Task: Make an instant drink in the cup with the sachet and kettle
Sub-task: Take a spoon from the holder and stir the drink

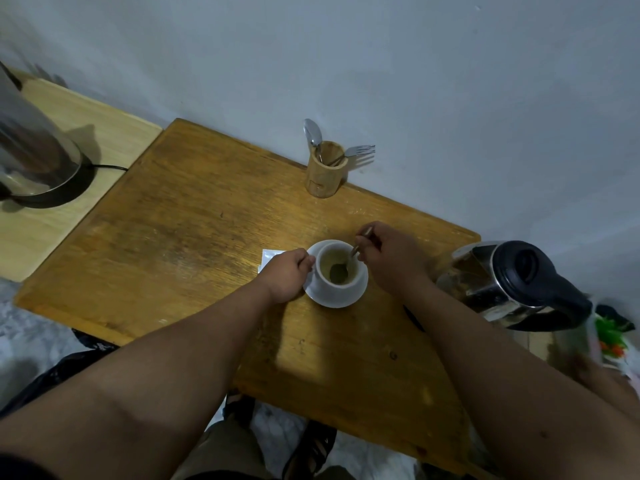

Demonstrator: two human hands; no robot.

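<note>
A white cup (329,284) stands on a white saucer (356,294) near the middle of the wooden table (194,244). Pale drink fills the cup. My right hand (391,258) pinches a metal spoon (354,252) whose bowl is dipped in the liquid. My left hand (289,275) grips the cup's left side, where the handle is hidden. A white sachet (268,257) lies flat behind my left hand, mostly covered. A steel kettle with a black lid and handle (519,282) sits just right of my right wrist.
A bamboo holder (325,174) with a spoon and a fork stands at the table's back edge by the wall. A second steel kettle (31,147) on a black base sits on a lighter table at far left. A colourful packet (613,341) lies at the right edge.
</note>
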